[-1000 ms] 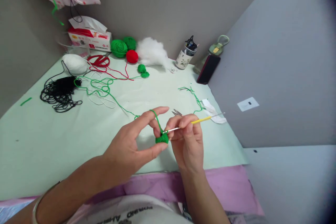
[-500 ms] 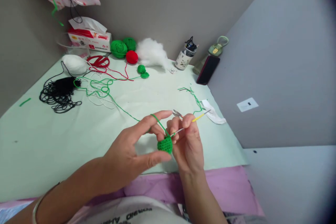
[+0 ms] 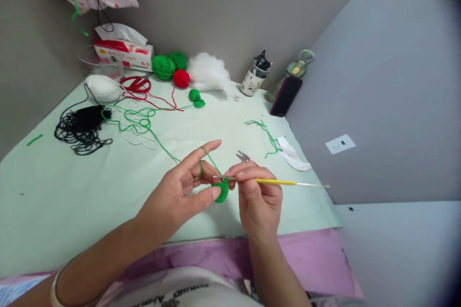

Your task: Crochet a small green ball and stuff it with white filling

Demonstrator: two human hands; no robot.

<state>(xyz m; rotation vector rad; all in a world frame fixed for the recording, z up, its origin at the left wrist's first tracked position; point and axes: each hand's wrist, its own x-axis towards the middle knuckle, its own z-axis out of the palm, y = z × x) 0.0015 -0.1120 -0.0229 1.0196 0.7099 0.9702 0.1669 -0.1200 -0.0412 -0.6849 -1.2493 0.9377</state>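
Between thumb and fingers, my left hand [image 3: 180, 187] pinches a small green crochet piece [image 3: 222, 192]. Green yarn [image 3: 212, 160] loops over its raised index finger and runs down to the top of the piece. My right hand [image 3: 261, 201] grips a crochet hook [image 3: 275, 182] with a yellow handle and metal ends. The hook lies nearly level, its left tip at the upper edge of the piece, close to my left fingers. Just beyond my right hand lie small scissors [image 3: 245, 156], their handles mostly hidden behind it.
At the back stand a tissue box [image 3: 124, 55], green yarn balls [image 3: 163, 67], a red ball [image 3: 181, 78], white stuffing [image 3: 209, 72], a pen cup [image 3: 254, 79] and a phone [image 3: 286, 96] against a bottle [image 3: 296, 68]. Black yarn [image 3: 84, 124] lies left; yarn scraps [image 3: 266, 132] lie right.
The hook has swung from a slant to nearly level, its tip moving left across the top of the piece. Both hands and the crochet piece have shifted slightly.
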